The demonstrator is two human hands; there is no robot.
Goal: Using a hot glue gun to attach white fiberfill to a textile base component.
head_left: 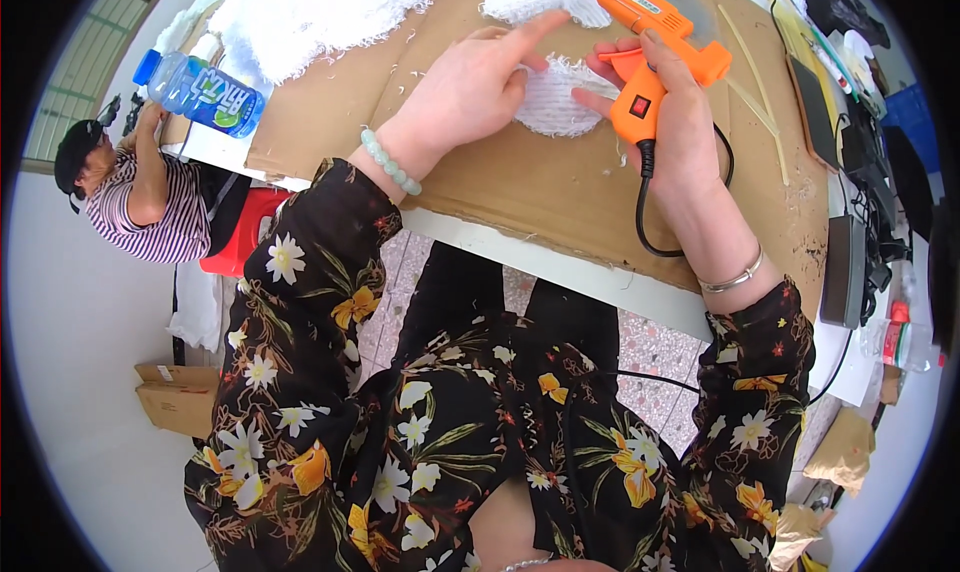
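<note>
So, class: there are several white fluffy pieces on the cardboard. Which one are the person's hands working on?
The small ribbed white piece lying apart on the cardboard sheet, between the left hand and the right hand holding the orange glue gun. The large fluffy white pile lies untouched at the far edge.

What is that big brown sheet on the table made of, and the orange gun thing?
The big brown flat sheet looks like corrugated cardboard: matte, with a rough torn edge. The orange glue gun held in the right hand looks like hard, slightly shiny plastic, judging by its smooth moulded body.
</note>
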